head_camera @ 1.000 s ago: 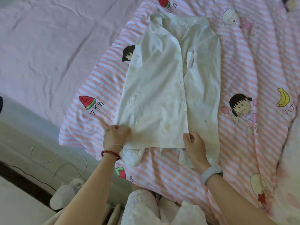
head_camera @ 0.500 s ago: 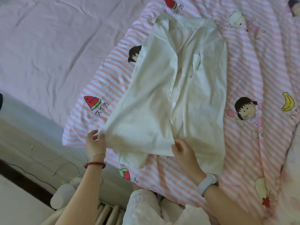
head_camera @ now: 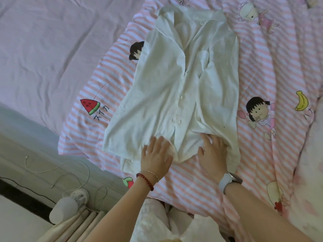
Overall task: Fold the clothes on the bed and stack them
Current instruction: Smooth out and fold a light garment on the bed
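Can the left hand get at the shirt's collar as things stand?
Probably yes. The collar lies exposed at the far end of the shirt, nothing on it. The left hand rests flat on the near hem, holding nothing, but it needs a long forward stretch.

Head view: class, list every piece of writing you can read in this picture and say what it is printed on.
"スイカ": black characters beside the watermelon on the striped duvet cover.
"バナ": beside the banana, cut short by a fold.
Characters at the top edge of the cover: cropped, unreadable.
White shirt and smartwatch: no readable text.
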{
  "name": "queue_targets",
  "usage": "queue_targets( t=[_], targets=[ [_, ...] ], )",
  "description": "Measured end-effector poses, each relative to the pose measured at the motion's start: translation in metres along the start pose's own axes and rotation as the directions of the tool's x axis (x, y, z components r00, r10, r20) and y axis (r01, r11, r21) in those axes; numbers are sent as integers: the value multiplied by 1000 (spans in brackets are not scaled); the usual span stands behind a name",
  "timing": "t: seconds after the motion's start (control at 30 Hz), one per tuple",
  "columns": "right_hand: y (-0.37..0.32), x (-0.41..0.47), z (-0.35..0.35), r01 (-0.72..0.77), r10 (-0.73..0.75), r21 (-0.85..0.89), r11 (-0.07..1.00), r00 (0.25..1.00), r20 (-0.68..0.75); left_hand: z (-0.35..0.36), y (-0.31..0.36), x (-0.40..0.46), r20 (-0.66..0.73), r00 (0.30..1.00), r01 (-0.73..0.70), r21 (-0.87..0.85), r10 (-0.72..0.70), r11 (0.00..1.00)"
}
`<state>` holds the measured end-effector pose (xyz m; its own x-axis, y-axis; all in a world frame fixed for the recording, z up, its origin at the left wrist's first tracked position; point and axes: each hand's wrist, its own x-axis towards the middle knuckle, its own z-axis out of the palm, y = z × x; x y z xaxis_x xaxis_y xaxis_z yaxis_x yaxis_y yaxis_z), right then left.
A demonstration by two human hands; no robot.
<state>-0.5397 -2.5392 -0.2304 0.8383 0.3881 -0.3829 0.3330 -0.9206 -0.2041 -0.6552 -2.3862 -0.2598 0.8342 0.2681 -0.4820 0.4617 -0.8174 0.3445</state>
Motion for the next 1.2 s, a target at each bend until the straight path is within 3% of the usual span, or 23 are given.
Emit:
queue_targets(
  t=[0.1,0.23,0.27,0.33,0.4,0.5,0.63,0.73,0.8,0.87,1.03,1.13,1.17,1.2],
  targets=[
    [27,8,-11,-67,65,-54,996,997,-47,-2,2,0,-18,994,110,-48,-111,993],
    [45,2,-19,-60,70,101,993,992,-106,-7,24,3,-202,964,139,-167,-172,976],
    [47,-2,-19,-50,68,140,989,989,-129,-8,31,6,-188,964,141,-240,-188,961],
    [49,-10,-18,-73,119,219,973,972,-205,-8,47,15,18,969,228,-441,-246,868],
    [52,-15,-17,-139,228,316,938,936,-267,-5,63,24,195,938,345,-535,-285,771],
    [60,-17,-15,-228,370,484,845,903,-219,0,79,32,206,904,408,-681,-376,608],
    [77,-7,-11,-300,395,532,792,916,-71,-5,87,35,89,915,308,-785,-395,537],
    [88,2,-19,-307,461,574,759,876,-141,-14,86,33,-36,904,185,-864,-426,467],
    [94,7,-32,-252,466,583,772,849,-249,-21,84,32,-77,886,165,-870,-458,464],
    [101,9,-46,-163,377,530,832,868,-324,-25,84,31,-112,868,163,-855,-484,492],
    [136,10,-68,-102,193,274,956,924,-329,-21,84,33,-103,830,268,-789,-549,553],
    [154,7,-72,-384,470,283,879,798,-377,-12,76,29,-33,836,351,-735,-548,580],
    [152,6,-71,-431,531,318,844,755,-385,-9,74,27,-20,841,356,-731,-541,582],
    [147,4,-70,-409,521,337,848,759,-391,-7,74,24,-14,849,351,-733,-529,582]
  ],
)
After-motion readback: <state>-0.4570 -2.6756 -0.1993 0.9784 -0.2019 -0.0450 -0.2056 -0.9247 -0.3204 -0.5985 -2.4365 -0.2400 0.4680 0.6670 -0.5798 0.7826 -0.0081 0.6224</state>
